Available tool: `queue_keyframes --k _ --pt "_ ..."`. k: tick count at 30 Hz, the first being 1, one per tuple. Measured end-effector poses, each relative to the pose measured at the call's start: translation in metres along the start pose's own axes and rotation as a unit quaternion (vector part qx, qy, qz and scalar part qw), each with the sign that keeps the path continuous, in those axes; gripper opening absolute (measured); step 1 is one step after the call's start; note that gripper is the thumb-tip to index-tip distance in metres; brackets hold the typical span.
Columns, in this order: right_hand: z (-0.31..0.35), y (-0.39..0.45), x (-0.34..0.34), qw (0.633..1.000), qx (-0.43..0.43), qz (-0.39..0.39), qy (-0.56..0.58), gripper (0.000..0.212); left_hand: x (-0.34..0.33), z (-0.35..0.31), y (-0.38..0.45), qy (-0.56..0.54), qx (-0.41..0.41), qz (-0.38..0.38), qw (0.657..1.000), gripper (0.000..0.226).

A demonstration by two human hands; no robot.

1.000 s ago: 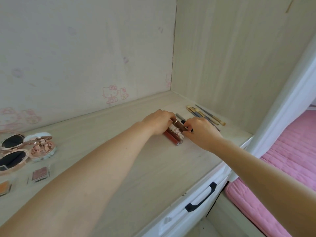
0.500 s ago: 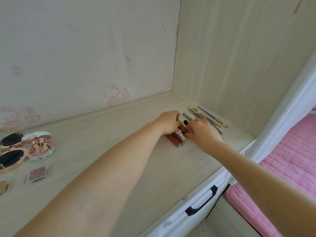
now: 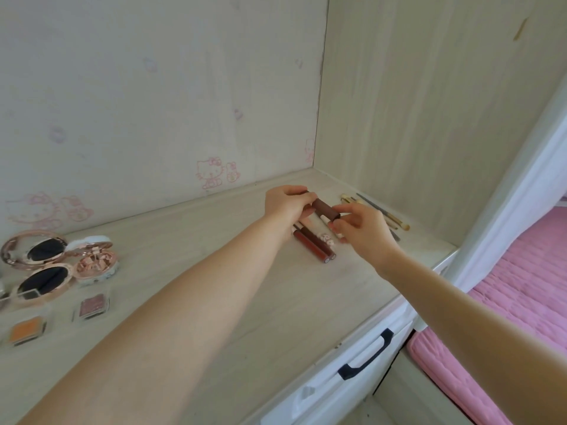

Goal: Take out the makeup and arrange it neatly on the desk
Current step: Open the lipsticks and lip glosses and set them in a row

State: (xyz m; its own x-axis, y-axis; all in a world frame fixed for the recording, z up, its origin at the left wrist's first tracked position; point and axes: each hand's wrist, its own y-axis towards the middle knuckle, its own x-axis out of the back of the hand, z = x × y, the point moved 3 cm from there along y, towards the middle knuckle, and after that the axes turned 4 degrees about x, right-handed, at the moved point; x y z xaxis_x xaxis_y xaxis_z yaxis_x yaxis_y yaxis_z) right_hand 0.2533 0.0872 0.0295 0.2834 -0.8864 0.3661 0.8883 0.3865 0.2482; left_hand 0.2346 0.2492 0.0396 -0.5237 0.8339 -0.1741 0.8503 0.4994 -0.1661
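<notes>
Both hands hold one brown lipstick tube a little above the pale wooden desk. My left hand grips its far end, and my right hand pinches its near end. Under the hands lie two dark red lip gloss tubes side by side, with a small pale tube beside them. A row of thin makeup brushes and pencils lies to the right, close to the side wall.
At the desk's left stand open rose-gold compacts and small eyeshadow pans, one of them orange. A drawer with a black handle sits below the desk edge. A pink bed lies to the right.
Both hands were down on the lip gloss tubes on the desk. Now they have risen and hold a brown lipstick tube between them, above the tubes.
</notes>
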Motion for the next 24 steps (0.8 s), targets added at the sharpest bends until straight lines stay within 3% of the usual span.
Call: queue_keyframes --k 5,10,18,24 --pt "0.027 -0.02 -0.016 0.991 -0.03 0.017 0.133 0.02 0.029 -0.012 -0.028 -0.122 0.015 0.018 0.992 0.026" --pt "0.053 -0.045 -0.042 0.989 -0.028 0.039 0.143 0.013 0.075 -0.014 -0.066 -0.162 0.011 0.034 0.986 0.028" --pt "0.088 -0.091 -0.097 0.979 -0.029 0.114 0.166 0.018 0.17 -0.012 -0.129 -0.045 -0.033 0.005 0.998 0.025" --pt "0.113 -0.124 -0.144 0.965 -0.007 0.194 0.176 0.016 0.234 -0.007 -0.178 0.04 -0.046 -0.031 0.998 0.039"
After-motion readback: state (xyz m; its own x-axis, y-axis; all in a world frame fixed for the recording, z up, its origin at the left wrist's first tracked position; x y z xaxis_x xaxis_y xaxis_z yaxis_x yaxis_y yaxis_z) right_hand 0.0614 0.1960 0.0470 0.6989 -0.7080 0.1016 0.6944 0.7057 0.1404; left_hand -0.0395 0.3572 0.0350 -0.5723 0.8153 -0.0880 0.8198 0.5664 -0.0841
